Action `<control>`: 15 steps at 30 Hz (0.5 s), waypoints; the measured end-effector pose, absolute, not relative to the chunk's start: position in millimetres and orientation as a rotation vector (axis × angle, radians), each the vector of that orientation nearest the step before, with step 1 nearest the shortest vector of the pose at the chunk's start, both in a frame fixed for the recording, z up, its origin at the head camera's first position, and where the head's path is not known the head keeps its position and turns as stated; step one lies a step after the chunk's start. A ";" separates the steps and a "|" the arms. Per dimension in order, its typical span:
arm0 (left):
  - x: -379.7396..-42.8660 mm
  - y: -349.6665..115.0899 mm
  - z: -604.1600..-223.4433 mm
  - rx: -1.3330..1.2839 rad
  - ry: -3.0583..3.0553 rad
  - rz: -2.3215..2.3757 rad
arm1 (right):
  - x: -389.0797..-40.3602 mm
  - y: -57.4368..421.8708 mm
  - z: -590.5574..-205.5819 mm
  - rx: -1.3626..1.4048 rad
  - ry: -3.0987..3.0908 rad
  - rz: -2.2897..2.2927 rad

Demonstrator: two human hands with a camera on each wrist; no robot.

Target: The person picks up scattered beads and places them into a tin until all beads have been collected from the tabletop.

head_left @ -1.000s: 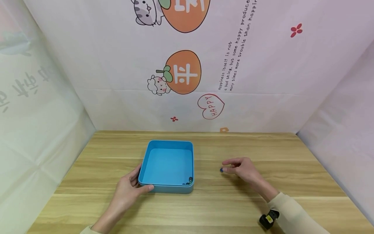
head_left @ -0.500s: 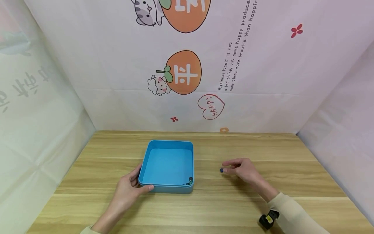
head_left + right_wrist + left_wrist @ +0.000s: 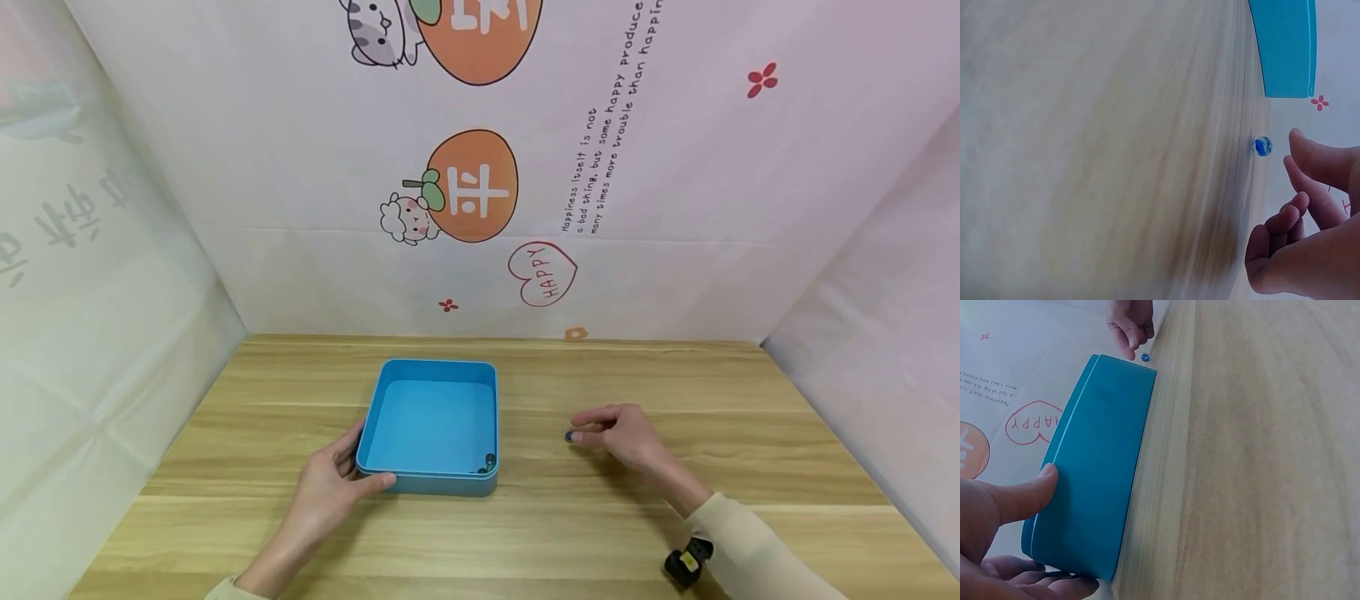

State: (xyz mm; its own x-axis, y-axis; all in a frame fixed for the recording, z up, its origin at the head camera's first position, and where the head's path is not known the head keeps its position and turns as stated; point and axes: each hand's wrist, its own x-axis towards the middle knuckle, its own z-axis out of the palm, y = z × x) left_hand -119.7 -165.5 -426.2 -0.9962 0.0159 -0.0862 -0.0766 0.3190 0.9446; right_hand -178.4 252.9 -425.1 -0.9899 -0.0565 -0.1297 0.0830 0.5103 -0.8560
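Observation:
A square blue open box [image 3: 427,425] stands on the wooden table, several small dark marbles [image 3: 489,461] gathered in its near right corner. My left hand [image 3: 327,479] grips its near left corner, thumb on the front wall and fingers around the left side. In the left wrist view the box's outer wall [image 3: 1091,469] lies between that thumb and fingers. To the right of the box, a blue swirled glass marble [image 3: 1263,146] rests on the table. My right hand [image 3: 626,436] is just beside it, thumb and index finger apart, the other fingers loosely bent.
A printed white cloth [image 3: 315,283] hangs behind the table [image 3: 480,542], and more white cloth hangs at both sides. A small black camera [image 3: 684,568] sits on the right wrist, at the beige sleeve [image 3: 750,546].

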 end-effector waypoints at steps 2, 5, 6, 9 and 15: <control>-119.8 -165.4 -426.7 -0.054 2.489 1.787 | -179.0 253.0 -426.4 0.014 2.613 -1.478; -119.6 -165.0 -427.0 -0.054 2.493 1.785 | -179.8 252.6 -427.5 0.003 2.623 -1.471; -119.6 -164.9 -427.1 -0.055 2.495 1.785 | -179.9 252.5 -427.6 -0.003 2.628 -1.467; -119.6 -164.9 -427.6 -0.054 2.498 1.785 | -179.6 251.5 -426.8 -0.009 2.639 -1.458; -119.0 -165.5 -427.5 -0.048 2.502 1.783 | -179.8 251.0 -426.3 -0.008 2.664 -1.403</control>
State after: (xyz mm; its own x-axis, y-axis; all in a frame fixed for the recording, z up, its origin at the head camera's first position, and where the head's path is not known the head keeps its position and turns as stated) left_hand -119.0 -165.5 -427.5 -0.9971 0.0147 -0.0741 -0.0652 0.3265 0.9429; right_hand -179.8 251.0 -426.3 -0.9914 -0.0655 -0.1131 0.0562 0.5677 -0.8213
